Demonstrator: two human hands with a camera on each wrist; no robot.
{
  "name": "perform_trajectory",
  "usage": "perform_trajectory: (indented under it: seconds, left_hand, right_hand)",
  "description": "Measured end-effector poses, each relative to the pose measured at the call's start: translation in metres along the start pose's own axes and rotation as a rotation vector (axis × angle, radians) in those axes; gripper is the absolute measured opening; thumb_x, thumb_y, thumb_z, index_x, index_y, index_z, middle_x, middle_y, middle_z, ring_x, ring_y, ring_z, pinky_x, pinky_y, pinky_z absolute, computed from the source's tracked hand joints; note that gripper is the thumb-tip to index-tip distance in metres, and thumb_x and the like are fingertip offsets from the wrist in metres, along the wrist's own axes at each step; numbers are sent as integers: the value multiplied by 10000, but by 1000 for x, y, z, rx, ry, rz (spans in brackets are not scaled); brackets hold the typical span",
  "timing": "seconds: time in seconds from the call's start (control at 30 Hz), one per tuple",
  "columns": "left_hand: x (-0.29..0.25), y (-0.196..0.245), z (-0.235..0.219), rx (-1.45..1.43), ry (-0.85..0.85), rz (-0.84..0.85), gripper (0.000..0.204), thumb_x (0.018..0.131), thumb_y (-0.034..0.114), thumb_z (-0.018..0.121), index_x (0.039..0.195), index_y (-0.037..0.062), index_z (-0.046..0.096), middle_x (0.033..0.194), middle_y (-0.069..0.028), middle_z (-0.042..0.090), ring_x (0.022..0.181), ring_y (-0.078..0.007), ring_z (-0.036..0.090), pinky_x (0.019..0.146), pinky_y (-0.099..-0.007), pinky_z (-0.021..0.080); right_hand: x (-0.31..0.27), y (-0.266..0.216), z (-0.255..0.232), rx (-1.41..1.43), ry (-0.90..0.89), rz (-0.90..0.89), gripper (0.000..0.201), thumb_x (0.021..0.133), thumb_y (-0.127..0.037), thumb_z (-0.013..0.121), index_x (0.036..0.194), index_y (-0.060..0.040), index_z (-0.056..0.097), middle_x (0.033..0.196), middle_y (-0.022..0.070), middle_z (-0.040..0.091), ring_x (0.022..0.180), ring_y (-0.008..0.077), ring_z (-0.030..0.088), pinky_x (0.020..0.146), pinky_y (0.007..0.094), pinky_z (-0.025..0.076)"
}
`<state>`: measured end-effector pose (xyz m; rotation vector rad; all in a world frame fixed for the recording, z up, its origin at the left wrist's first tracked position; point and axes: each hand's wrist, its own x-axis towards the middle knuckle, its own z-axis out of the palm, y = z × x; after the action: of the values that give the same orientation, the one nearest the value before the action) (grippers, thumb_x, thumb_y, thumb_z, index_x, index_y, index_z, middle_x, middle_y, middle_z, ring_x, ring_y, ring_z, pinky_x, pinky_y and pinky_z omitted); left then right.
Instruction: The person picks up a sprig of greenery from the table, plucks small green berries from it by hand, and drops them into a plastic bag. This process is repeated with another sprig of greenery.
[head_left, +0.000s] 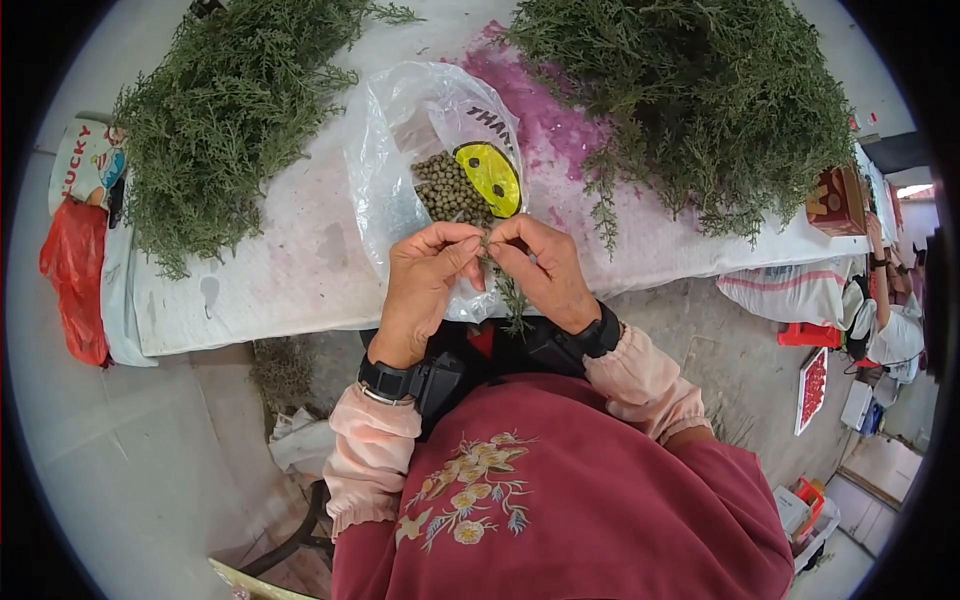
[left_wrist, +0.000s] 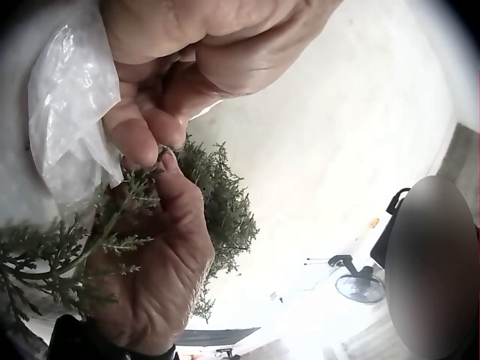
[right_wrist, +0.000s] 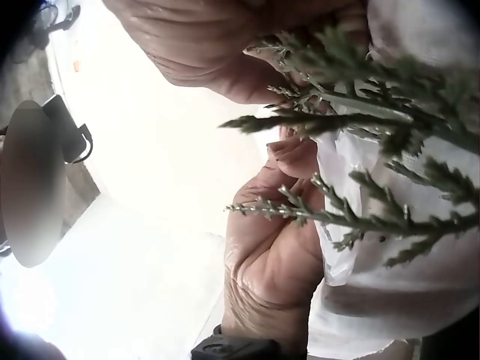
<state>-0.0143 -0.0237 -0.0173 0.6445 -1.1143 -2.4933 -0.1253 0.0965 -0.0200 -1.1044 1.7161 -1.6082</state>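
Both hands meet fingertip to fingertip over the near edge of a clear plastic bag [head_left: 378, 150]. My right hand [head_left: 548, 272] pinches a green conifer sprig [head_left: 512, 300], whose scaly branchlets hang down below the fingers and spread across the right wrist view. Thumb and fingers of my left hand [head_left: 432, 275] pinch the sprig's upper end, right against the right fingertips. The exact spot of that pinch is hidden by the fingers. Inside the bag lies a heap of small round green-brown cones [head_left: 445, 185], beside a yellow smiley print [head_left: 488, 178].
Large piles of cut conifer branches lie on the white table, one at left [head_left: 215, 130] and one at right [head_left: 700, 100]. A purple stain [head_left: 540, 125] marks the cloth between them. A red bag [head_left: 75, 280] hangs at the left end; a red box [head_left: 838, 203] stands at the right.
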Motion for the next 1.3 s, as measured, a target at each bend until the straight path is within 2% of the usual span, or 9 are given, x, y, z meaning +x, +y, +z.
perform_trajectory:
  seconds: [0.1,0.27,0.37,0.8,0.93,1.03,1.2,1.23,1.3]
  left_hand:
    - [1,0,0,2,-1,-20,85,830,13,607,891,-43,628,669,-80,595,560,-152,553,535,-281,484]
    - [0,0,0,-1,-13,-32,84,829,15,612,890,-40,628,669,-83,596,558,-159,555,532,-281,484]
    - [1,0,-1,9,-31,-31,82,831,13,609,893,-37,627,671,-88,598,553,-164,557,531,-281,485]
    - [-1,-8,2,89,1,72,91,839,-1,590,915,-41,622,714,-90,615,574,-139,566,538,-261,490]
    - [-4,-7,14,135,41,86,132,834,0,593,958,-36,621,771,-76,621,595,-122,562,542,-244,481]
    - [-21,7,32,236,26,93,201,815,26,628,1011,-19,618,827,-51,625,622,-97,556,546,-226,463]
    - [-23,1,28,608,-24,123,334,789,63,665,1111,19,585,797,-20,634,619,-52,541,524,-199,432]
    - [-25,6,30,536,-16,138,327,797,64,653,1112,16,581,788,-24,636,610,-55,545,521,-202,437]
    - [-35,30,14,477,52,192,319,805,64,641,1114,13,578,779,-27,638,601,-59,549,518,-204,441]
  right_hand:
    - [1,2,2,-19,74,-83,45,814,-31,580,825,3,552,711,76,582,619,116,536,562,252,432]
    - [0,1,2,-12,84,-88,42,811,-29,580,821,0,552,705,80,578,617,118,536,559,252,433]
    - [-2,-2,0,-61,22,-32,43,848,-36,560,863,4,554,781,27,568,697,77,507,631,222,420]
    - [-3,3,4,-89,85,-3,54,850,-47,572,871,3,565,790,12,573,682,70,504,609,209,413]
    - [-3,1,-8,12,87,-1,60,872,-54,561,900,-1,569,799,-1,572,689,75,525,616,208,431]
    - [-10,-25,-9,325,194,72,72,886,-45,545,943,-8,570,838,1,585,715,83,543,653,214,453]
    - [-14,-57,-6,251,130,16,127,871,10,529,992,-1,567,951,53,593,818,105,559,735,237,462]
    - [-15,-63,-11,245,114,-12,147,862,27,528,1001,2,568,998,74,590,860,115,561,763,243,458]
    - [-16,-55,-40,-152,185,-249,236,812,104,503,1023,20,565,1129,140,556,996,202,547,833,285,446]
